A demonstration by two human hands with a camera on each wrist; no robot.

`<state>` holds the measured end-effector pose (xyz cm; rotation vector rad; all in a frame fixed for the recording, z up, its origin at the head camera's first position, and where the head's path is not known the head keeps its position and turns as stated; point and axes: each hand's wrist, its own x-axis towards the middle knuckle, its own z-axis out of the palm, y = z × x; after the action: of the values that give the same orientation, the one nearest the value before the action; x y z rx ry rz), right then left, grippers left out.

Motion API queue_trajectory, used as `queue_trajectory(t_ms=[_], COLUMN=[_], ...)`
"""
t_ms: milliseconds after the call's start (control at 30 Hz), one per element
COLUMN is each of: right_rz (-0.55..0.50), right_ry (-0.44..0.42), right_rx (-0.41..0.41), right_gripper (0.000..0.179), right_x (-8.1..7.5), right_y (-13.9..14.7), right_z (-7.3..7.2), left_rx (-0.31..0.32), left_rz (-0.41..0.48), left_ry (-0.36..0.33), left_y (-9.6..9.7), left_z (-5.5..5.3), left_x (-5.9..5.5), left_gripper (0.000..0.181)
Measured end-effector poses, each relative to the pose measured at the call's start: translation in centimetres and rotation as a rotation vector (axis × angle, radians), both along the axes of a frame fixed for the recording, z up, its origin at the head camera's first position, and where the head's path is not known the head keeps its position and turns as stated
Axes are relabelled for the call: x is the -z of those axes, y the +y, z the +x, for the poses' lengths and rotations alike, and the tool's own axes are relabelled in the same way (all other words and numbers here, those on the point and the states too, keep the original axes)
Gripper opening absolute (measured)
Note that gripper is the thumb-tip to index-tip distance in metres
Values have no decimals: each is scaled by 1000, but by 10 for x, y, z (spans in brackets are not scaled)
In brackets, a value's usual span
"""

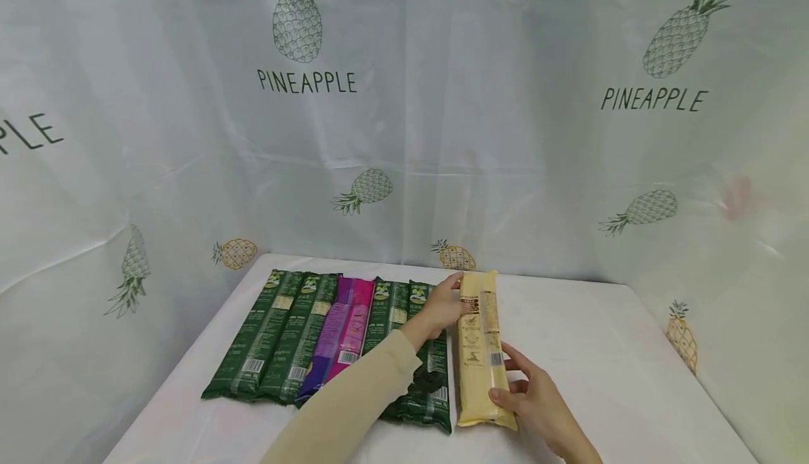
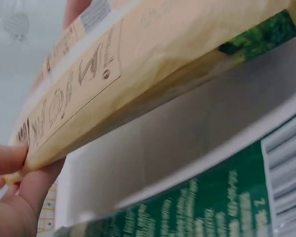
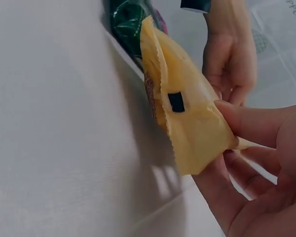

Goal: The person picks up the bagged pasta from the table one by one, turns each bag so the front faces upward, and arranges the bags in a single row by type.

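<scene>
The right hand point(image 1: 537, 401), at five o'clock on the yellow packet point(image 1: 475, 373), pinches the near end with its thumb on top and fingers beneath the edge. The pinch sits just beside the crimped seal, so a light, broad hold on the filled body would likely serve better than tugging at thin film. The packet lies lengthwise toward twelve o'clock on the white table point(image 1: 607, 359); whether all of it touches the table I cannot tell.

At seven to eight o'clock, the left sleeve point(image 1: 344, 408) crosses the row of packets; a raised elbow should stop it dragging them. At nine o'clock, with a narrow gap between, is the nearest green packet point(image 1: 437, 359); any shift that way wants to be slow, long edges parallel, so neither catches or overlaps. Past it lie another green packet point(image 1: 387, 313), a purple-and-pink packet point(image 1: 347, 313) and two more green packets point(image 1: 253, 345).

At eleven o'clock, the left hand point(image 1: 440, 307) grips the far end between thumb and fingers. Moving both ends together should prevent twisting.
</scene>
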<state>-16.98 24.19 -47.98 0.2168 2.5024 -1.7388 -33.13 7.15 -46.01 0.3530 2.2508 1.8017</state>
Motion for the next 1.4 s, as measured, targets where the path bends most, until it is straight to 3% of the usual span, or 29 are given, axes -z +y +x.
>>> queue_trajectory(t_ms=[100, 233, 333, 433, 700, 933, 1100, 1267, 1400], right_rz=[-41, -152, -247, -297, -428, -471, -454, -433, -386], right_ry=[-27, -72, -94, -103, -94, -36, 27, 83, 110], right_rx=[-21, -112, -190, -207, -137, -56, 17, 34, 47], right_gripper=[93, 97, 99, 98, 100, 100, 100, 102, 103], right_x=[-4, -7, -9, -10, -15, -12, -12, -12, -9], right_y=[-1, 1, 2, 2, -9, -16, -24, -29, -32], right_z=[0, 1, 0, 0, 2, 2, 3, 5, 5], left_rx=[-10, -10, -30, -55, -66, -79, -68, -45, -87], left_rz=[51, 112, 125, 132, 136, 85, 8, -71, -189], left_ry=[-15, -21, -19, -15, 30, 49, 116, 189, 258], left_y=[-2, -5, -7, -7, -11, -15, -16, -17, -16], left_z=[1, 4, 6, 7, 4, 3, 3, 3, 4], left_x=[-8, -18, -24, -31, -43, -42, -43, -47, -49], left_gripper=[79, 79, 78, 77, 74, 70, 71, 71, 70])
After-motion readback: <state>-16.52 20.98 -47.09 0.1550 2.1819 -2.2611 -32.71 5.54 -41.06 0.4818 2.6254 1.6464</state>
